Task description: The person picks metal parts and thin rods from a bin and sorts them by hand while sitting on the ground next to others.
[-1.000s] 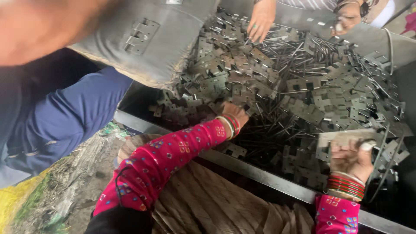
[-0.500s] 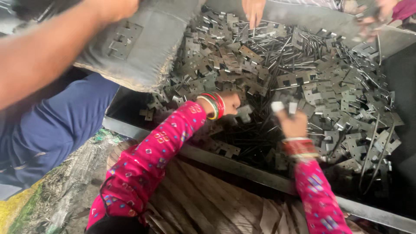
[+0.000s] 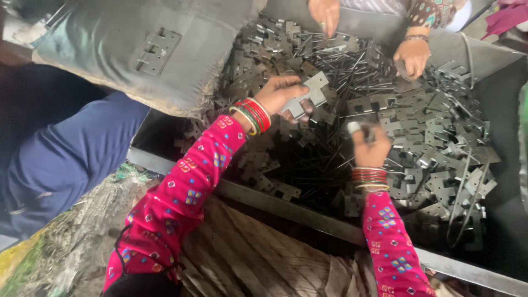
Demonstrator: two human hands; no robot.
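My left hand (image 3: 281, 94) grips a flat grey metal bracket (image 3: 311, 95) with square notches, lifted just above a heap of like metal plates and thin rods (image 3: 418, 126). My right hand (image 3: 369, 147) is closed around a small metal piece (image 3: 355, 127) over the middle of the heap. Both my arms wear pink patterned sleeves with red bangles at the wrists. The heap lies in a dark metal tray (image 3: 308, 212).
Another person's two hands (image 3: 410, 55) reach into the heap from the far side. A grey sack (image 3: 137, 49) with one bracket lying on it sits at upper left. A person in blue trousers (image 3: 60, 159) is at left. Brown cloth lies below the tray's front rim.
My left hand has lifted a bracket out of the heap and raised it. My right hand has moved left and further into the tray, from the right edge toward the middle.
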